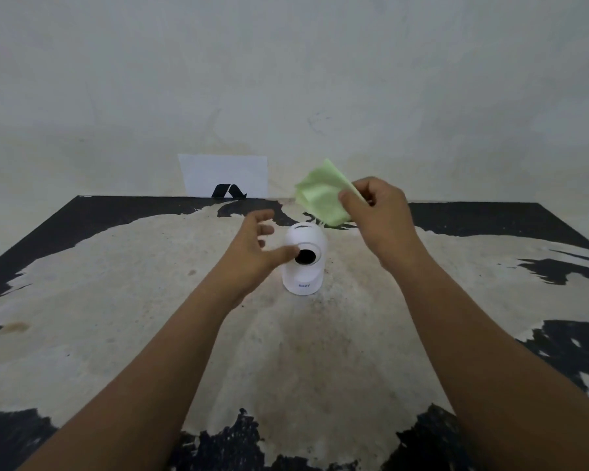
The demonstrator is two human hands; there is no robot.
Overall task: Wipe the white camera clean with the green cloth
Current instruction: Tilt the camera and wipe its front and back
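A small white dome camera (pixel 307 270) with a round black lens stands upright in the middle of the table. My left hand (pixel 255 248) is open beside the camera's left side, its thumb reaching the edge of the lens and its fingers spread behind. My right hand (pixel 380 215) is raised above and to the right of the camera, pinching a light green cloth (pixel 322 193). The cloth hangs in the air just behind the camera's top, apart from it.
The table (pixel 116 300) has a worn top, pale in the middle with black patches at the edges. A white card (pixel 223 175) with a black mark leans against the wall at the table's far edge.
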